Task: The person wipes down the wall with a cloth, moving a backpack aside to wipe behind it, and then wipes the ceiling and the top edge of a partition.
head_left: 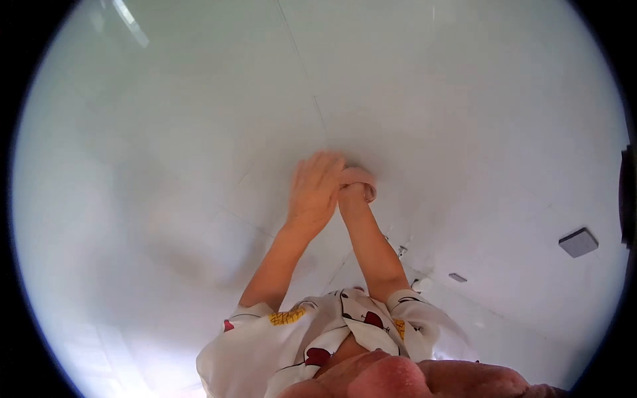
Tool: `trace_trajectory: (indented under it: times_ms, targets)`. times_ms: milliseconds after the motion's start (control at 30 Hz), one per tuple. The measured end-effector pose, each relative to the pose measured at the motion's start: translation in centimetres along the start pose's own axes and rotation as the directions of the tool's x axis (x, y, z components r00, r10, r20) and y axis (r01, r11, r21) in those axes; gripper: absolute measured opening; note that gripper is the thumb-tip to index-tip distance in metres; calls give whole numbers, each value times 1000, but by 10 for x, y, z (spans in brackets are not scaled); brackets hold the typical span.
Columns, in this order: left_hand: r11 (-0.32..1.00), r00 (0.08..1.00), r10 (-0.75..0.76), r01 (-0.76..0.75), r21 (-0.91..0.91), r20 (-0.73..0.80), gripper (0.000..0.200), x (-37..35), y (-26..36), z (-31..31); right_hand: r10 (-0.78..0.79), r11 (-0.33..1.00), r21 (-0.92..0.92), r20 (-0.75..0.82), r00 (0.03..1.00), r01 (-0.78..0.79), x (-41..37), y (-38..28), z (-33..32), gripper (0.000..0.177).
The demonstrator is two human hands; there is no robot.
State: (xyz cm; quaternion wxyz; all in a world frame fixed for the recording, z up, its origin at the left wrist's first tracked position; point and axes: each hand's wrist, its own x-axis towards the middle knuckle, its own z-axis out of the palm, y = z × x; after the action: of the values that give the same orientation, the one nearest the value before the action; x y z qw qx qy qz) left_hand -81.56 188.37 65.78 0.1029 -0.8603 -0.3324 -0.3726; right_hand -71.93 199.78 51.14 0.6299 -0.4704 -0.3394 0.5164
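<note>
My left hand (316,184) lies nearly flat on or just over a smooth pale surface (199,119), its stretched fingers slightly blurred. Close beside it on the right is my right hand (352,193), and the two touch or almost touch. A pinkish curled band (360,177) loops at the right hand, with a ring-like end on its right side. Whether this band is held or worn cannot be made out. The right fingers are mostly hidden behind the band and the left hand.
A dark grey square piece (578,243) is at the right, and a smaller grey piece (458,277) sits lower down. Small metallic bits (402,251) show beside the right forearm. Thin dark lines cross the pale surface. A patterned white shirt (332,331) fills the bottom.
</note>
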Motion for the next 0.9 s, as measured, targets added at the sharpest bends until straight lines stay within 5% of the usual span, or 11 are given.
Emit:
trace_trajectory:
  times_ms: [267,500,633,900]
  targets:
    - [962,988,-98,124,242,-118,43,-34,6,-99,-151,982,-116,12,989,151,-16,-31,46,15]
    - [872,994,-74,103,479,-79,46,-56,9,-145,-275,818,-462,208,939,342,-41,-47,76,11]
    - [753,994,-51,101,650,-96,51,-53,17,-187,-340,573,-661,346,874,484,-54,-77,74,10]
    - [525,984,-47,170,834,-171,56,-13,-23,-286,-448,-166,-809,571,688,564,-53,-222,112,10]
